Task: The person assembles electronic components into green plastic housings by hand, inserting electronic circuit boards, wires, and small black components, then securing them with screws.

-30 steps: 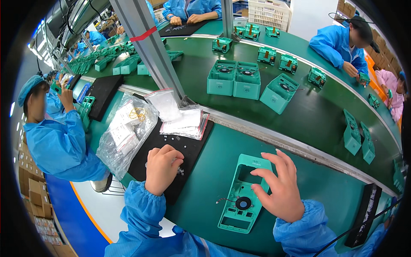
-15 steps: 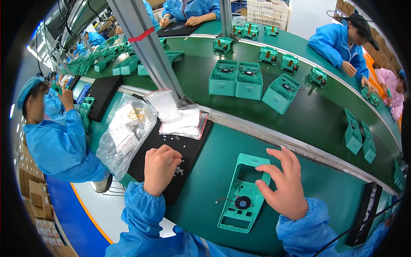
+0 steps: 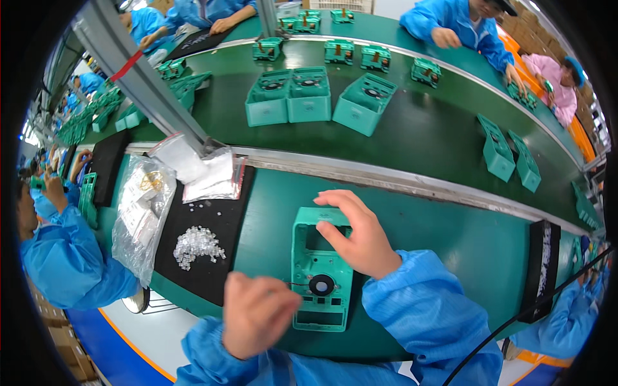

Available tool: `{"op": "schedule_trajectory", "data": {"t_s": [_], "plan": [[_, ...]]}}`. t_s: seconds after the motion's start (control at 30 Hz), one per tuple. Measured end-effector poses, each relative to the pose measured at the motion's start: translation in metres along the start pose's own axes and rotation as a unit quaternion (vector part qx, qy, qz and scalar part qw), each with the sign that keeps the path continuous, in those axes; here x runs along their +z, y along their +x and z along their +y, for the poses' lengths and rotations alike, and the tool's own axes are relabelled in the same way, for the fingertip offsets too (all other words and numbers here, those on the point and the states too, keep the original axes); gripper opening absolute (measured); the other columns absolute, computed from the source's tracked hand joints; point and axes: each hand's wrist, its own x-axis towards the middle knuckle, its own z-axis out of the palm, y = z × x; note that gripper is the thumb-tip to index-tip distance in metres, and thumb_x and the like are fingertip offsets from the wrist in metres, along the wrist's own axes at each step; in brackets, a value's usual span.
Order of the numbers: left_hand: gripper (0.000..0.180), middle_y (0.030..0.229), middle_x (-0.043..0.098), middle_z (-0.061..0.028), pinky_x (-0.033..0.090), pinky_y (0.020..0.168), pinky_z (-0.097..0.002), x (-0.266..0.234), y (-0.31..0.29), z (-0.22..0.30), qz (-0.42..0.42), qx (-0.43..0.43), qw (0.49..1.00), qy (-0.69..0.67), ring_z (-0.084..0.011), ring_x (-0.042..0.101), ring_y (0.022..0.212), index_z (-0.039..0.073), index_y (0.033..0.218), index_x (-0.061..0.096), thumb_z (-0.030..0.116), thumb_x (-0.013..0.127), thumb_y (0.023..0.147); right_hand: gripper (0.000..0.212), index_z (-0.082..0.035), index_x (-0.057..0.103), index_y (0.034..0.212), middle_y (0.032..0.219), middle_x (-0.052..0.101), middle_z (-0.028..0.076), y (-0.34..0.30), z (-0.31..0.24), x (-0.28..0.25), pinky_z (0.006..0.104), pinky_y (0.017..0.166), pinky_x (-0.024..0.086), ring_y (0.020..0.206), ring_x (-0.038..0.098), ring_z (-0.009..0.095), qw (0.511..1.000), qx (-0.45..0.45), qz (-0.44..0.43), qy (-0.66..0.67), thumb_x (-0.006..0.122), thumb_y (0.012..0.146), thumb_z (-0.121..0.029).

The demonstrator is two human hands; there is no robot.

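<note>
Green casing, long axis running fore-and-aft, black fan nearer wearer

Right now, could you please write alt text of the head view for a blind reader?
A person's right hand curves over a green plastic case with a round black fan, while the blurred left hand is at its lower left edge. Farther left, clear bits lie heaped on a black mat.

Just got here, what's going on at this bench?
A person in blue sleeves has a green rectangular plastic housing with a round black fan on the green bench. Their right hand is spread over the housing's upper right; contact is unclear. The blurred left hand is at its lower left; I can't tell whether it holds anything. Small clear pieces lie heaped on a black mat to the left.
</note>
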Motion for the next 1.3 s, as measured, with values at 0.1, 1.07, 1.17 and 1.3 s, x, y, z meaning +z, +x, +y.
{"op": "schedule_trajectory", "data": {"t_s": [0.1,1.07,1.17,1.3], "plan": [[0.023,0.079,0.057,0.0017,0.034,0.068,-0.0335,0.037,-0.01,0.023,-0.002,0.045,0.999,-0.024,-0.0198,0.046,0.071,0.014,0.074,0.064,0.007,0.075,0.055,0.025,-0.006,0.056,0.105,0.106,0.055,0.011,0.0,-0.004,-0.004,0.0377,0.087,0.043,0.101,0.052,0.031,1.0,0.017,-0.003,0.026,0.06,0.081,-0.01],[0.019,0.079,0.056,0.0025,0.036,0.067,-0.0331,0.049,0.003,0.025,-0.082,0.053,0.995,0.013,-0.0205,0.045,0.072,0.012,0.073,0.062,0.005,0.072,0.058,0.02,-0.006,0.057,0.101,0.102,0.056,0.01,-0.007,0.005,0.005,0.0387,0.083,0.041,0.096,0.052,0.03,0.999,0.006,0.026,-0.039,0.059,0.081,-0.009],[0.019,0.079,0.056,0.0028,0.036,0.067,-0.0331,0.048,0.003,0.022,-0.086,0.075,0.993,0.019,-0.0198,0.045,0.071,0.012,0.074,0.062,0.004,0.071,0.059,0.02,-0.006,0.057,0.1,0.102,0.056,0.009,-0.006,0.005,0.005,0.0386,0.083,0.042,0.096,0.052,0.03,0.999,0.001,0.03,-0.04,0.059,0.081,-0.009],[0.019,0.079,0.056,0.0019,0.036,0.067,-0.0333,0.045,0.005,0.026,-0.098,0.091,0.99,0.045,-0.0201,0.046,0.071,0.012,0.075,0.061,0.004,0.07,0.06,0.02,-0.005,0.056,0.1,0.102,0.056,0.009,-0.007,0.003,0.004,0.0384,0.083,0.042,0.095,0.052,0.03,0.999,0.005,0.028,-0.045,0.059,0.081,-0.009]]}}
